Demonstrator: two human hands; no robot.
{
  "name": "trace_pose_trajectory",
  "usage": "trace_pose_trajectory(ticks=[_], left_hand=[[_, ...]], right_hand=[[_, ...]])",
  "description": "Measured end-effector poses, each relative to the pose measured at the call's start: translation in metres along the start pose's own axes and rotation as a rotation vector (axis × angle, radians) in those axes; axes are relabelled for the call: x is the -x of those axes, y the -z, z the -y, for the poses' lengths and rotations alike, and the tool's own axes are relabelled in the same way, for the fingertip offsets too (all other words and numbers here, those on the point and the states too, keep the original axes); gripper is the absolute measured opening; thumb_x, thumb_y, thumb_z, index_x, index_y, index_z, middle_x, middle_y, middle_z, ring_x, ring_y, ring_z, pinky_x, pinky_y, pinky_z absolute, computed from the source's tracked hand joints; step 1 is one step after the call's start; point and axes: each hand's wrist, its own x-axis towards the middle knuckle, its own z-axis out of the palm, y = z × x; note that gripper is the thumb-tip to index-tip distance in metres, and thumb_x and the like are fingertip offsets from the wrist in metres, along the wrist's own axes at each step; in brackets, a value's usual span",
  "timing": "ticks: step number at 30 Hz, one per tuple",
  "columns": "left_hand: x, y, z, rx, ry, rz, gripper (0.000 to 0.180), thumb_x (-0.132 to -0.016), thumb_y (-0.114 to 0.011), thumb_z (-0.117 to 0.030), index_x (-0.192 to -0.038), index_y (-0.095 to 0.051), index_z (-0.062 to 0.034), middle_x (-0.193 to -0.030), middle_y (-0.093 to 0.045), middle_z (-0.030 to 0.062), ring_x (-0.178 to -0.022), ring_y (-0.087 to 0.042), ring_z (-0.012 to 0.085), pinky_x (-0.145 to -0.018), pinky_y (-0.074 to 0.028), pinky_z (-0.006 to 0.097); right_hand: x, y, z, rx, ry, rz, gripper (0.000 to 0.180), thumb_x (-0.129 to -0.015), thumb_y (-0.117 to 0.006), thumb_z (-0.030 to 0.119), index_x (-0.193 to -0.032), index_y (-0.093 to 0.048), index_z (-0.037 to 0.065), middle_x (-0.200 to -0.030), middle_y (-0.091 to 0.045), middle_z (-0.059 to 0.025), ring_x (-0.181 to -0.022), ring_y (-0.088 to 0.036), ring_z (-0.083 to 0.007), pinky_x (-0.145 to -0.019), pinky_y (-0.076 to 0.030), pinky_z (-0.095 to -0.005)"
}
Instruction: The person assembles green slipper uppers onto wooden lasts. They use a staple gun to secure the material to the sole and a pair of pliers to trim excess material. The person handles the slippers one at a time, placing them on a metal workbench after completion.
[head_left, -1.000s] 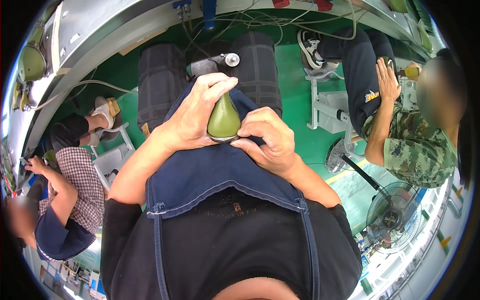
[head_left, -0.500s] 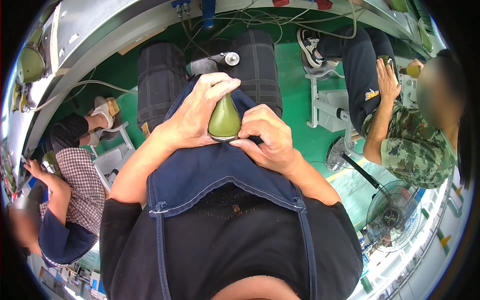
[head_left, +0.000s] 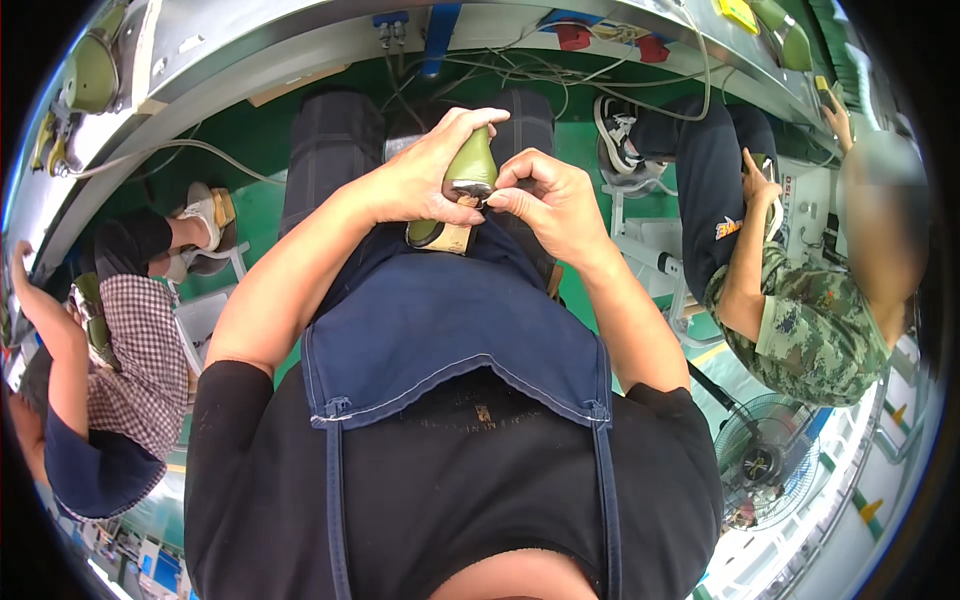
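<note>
The olive-green moulded piece (head_left: 470, 163) was held over the person's lap, above the navy apron (head_left: 450, 330), between both hands. The left hand (head_left: 425, 170) was wrapped closed around its body, thumb and fingers on its smooth, rounded, tapering green surface. The right hand (head_left: 545, 195) was curled with thumb and forefinger pinched together at a small spot on the piece's near side, where a glint of metal or pale material showed; what exactly was pinched could not be made out. A tan, flat-edged part (head_left: 450, 238), leather-like or cardboard-like, showed at the lower end of the piece, under the left palm. In my judgement the work was mid-course: the piece was in hand and being worked at one point, not set down, and nothing showed a finished state. The apron was coarse denim-like cloth with pale stitched seams. Beyond the knees lay a green floor (head_left: 250, 150) and a grey metal bench edge (head_left: 300, 40) with cables. A seated person in a camouflage shirt (head_left: 815, 330) was at the right, another in a checked shirt (head_left: 135, 360) at the left.
</note>
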Motion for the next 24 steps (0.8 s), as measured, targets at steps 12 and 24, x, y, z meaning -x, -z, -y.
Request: trace_pose_trajectory(ticks=[12,24], left_hand=[[0.001,-0.003,0.007,0.095,0.102,0.023,0.109,-0.065,-0.087,-0.009,-0.159,-0.033,-0.0194,-0.143,-0.045,0.013,-0.134,-0.052,0.0315,-0.112,-0.046,0.043],[0.008,0.004,0.019,0.152,0.076,-0.04,0.122,-0.061,-0.094,-0.014,-0.163,-0.027,-0.0193,-0.145,-0.048,0.0118,-0.131,-0.053,0.0281,-0.112,-0.045,0.04]], right_hand=[[-0.01,-0.006,0.023,0.536,0.227,0.036,0.018,-0.086,-0.077,-0.001,-0.094,-0.061,0.0,-0.085,-0.064,-0.0131,-0.076,-0.065,-0.0273,-0.068,-0.051,-0.036],[-0.01,-0.031,-0.02,0.296,0.245,-0.167,0.029,-0.083,-0.082,0.0,-0.098,-0.058,0.001,-0.095,-0.062,-0.0143,-0.078,-0.067,-0.0319,-0.067,-0.056,-0.0393]])
